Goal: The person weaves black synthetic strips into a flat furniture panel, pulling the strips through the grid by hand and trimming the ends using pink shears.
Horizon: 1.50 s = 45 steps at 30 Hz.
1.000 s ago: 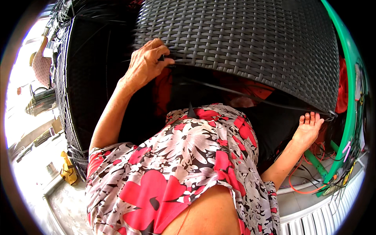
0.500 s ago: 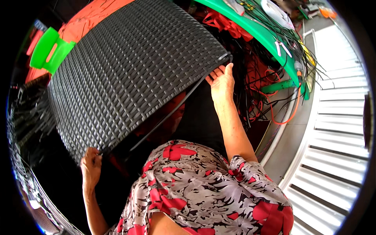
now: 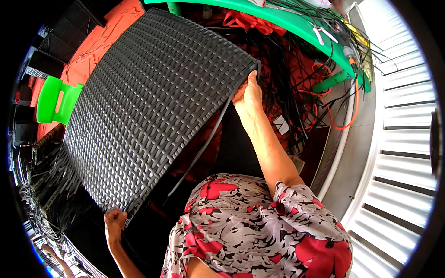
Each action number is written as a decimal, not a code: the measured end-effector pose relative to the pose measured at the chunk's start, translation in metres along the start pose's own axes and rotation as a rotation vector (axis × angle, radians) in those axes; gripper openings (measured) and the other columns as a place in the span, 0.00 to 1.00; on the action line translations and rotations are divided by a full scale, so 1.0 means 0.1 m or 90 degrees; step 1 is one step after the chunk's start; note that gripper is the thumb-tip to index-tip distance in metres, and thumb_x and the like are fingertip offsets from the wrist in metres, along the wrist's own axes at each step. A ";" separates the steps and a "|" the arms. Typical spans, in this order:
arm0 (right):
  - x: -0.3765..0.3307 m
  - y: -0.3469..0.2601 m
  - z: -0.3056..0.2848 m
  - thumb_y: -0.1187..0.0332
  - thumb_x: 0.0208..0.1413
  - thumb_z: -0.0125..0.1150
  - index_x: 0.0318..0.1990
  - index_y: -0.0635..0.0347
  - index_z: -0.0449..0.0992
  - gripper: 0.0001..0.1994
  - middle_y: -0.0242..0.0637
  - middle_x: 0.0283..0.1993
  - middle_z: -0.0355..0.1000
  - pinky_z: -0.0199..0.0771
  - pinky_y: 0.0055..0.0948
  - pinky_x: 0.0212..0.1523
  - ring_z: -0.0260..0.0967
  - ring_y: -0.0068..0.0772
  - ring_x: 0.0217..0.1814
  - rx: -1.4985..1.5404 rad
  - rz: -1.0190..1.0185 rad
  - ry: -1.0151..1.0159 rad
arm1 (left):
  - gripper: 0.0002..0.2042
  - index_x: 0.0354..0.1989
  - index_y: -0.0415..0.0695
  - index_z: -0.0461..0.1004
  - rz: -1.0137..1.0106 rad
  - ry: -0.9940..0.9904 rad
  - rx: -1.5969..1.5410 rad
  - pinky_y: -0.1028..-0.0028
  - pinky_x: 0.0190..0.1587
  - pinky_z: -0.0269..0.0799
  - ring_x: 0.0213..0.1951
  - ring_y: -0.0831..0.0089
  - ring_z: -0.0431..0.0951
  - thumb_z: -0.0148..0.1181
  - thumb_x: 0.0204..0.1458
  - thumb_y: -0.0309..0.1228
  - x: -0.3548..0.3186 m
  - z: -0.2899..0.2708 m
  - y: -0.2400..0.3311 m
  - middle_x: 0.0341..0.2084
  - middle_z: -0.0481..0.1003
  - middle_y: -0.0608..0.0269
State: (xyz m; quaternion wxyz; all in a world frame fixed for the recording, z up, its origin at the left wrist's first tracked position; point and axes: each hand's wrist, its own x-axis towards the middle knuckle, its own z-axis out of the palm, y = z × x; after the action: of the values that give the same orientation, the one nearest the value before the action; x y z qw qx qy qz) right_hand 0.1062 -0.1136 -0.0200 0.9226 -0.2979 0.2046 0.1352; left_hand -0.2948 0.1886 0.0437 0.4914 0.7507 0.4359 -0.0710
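A large dark grey woven wicker panel is tilted in front of me, its weave facing up. My right hand grips its right corner, thumb on top and fingers underneath, mostly hidden. At the near left corner my left hand is closed around the edge. A loose dark strip hangs from the panel's right corner beside my right hand and trails toward my lap. Loose strip ends fan out past the panel's left side.
A green table at the far right carries scissors with pale handles and black strips. An orange cable hangs off it. A bright green plastic chair stands at far left. Red ribbon lies behind the panel.
The panel has tipped and turned with both hands on it. In the picture its right corner shifts slightly left and its left corner goes lower. My right fingers have closed on the corner.
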 end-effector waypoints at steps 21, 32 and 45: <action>1.03 -0.28 -0.24 0.48 0.63 0.30 0.64 0.59 0.54 0.29 0.43 0.67 0.52 0.50 0.48 0.65 0.50 0.46 0.67 -0.073 0.022 -0.048 | 0.12 0.14 0.41 0.72 0.053 -0.054 -0.264 0.80 0.16 0.48 0.13 0.85 0.57 0.63 0.44 0.32 0.19 0.28 0.42 0.09 0.63 0.74; 1.04 -0.20 -0.32 0.42 0.61 0.23 0.62 0.52 0.59 0.32 0.36 0.65 0.57 0.55 0.49 0.62 0.54 0.43 0.66 -0.086 0.144 -0.065 | 0.10 0.22 0.40 0.76 0.202 -0.019 -0.099 0.79 0.18 0.56 0.14 0.84 0.64 0.61 0.47 0.34 -0.12 0.27 0.19 0.09 0.67 0.71; -0.58 0.02 -0.21 0.54 0.58 0.51 0.27 0.63 0.72 0.19 0.35 0.17 0.69 0.64 0.20 0.17 0.67 0.24 0.17 -0.867 -0.094 -0.344 | 0.11 0.25 0.37 0.74 0.345 0.064 0.059 0.70 0.25 0.65 0.19 0.73 0.71 0.61 0.46 0.34 -0.17 0.28 0.19 0.15 0.71 0.60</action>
State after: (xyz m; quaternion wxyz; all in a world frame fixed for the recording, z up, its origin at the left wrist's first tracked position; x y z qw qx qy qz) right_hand 0.0486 -0.1323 -0.0097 0.5582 -0.7742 -0.1795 0.2385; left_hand -0.2828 0.1534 0.0512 0.4353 0.8642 0.2391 0.0803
